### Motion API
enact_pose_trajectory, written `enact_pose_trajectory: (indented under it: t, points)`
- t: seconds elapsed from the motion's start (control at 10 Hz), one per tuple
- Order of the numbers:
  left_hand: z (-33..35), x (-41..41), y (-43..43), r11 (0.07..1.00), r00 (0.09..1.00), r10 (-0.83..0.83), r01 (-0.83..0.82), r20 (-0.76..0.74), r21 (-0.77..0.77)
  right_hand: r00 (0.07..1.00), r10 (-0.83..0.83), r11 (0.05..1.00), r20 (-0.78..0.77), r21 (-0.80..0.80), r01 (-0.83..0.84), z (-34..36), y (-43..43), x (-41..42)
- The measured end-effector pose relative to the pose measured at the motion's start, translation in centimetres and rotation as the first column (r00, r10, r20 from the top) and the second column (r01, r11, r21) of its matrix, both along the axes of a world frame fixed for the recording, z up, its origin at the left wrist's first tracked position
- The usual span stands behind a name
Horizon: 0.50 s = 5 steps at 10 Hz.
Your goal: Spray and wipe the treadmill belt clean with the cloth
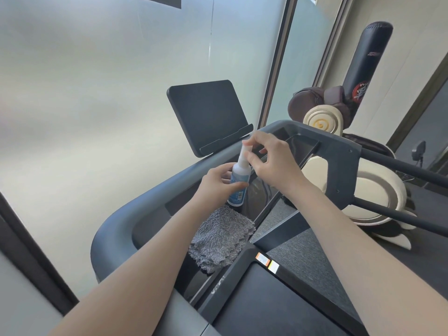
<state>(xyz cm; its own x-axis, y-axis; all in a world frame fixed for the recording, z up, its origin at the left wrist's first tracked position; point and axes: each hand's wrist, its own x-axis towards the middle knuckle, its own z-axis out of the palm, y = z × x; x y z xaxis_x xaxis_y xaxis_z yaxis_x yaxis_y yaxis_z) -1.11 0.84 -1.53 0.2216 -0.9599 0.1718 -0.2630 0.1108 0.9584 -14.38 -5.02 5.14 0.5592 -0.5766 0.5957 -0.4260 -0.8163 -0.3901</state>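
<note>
1. Spray bottle (238, 177): small, white plastic with a blue label, held upright over the treadmill console. It sits at 12 o'clock from the cloth, just above it. Judged light and rigid, with smooth walls that could slip if wet.
2. Left grip (218, 184): fingers and thumb are curled round the bottle's lower body.
3. Right grip (274, 161): fingertips pinch the cap or nozzle at the bottle's top. Cannot tell whether a cap is seated or coming off.
4. Cloth (221, 238): grey, shaggy and folded, lying on the console ledge with neither grip on it. Judged soft, limp and light, so it will drape. Best taken from above by bunching the whole folded stack, not by one edge.
5. Treadmill belt (278, 304): dark matte surface at 5 o'clock in the view, well apart from both grips. No wet patch is visible on it. Judged flat and slightly textured, and it may creep under a lengthwise push.
6. Judgement: the nozzle is being readied; spraying and wiping are not yet begun.
7. Handling note: hold the bottle at mid-body, with one finger free for the pump.
</note>
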Motion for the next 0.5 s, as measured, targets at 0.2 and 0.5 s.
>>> enact_pose_trajectory:
  t: [0.2,0.5]
  points:
    - [-0.1,0.0,0.0,1.0,1.0,0.002,-0.002,-0.013,0.001,0.996,-0.006,0.991,0.092,0.134,-0.007,-0.7,0.2,-0.3]
    - [0.2,0.5,0.0,0.994,0.993,0.032,-0.044,0.11,0.104,0.995,-0.085,0.95,-0.049,0.298,0.096,-2.0,1.4,-2.3]
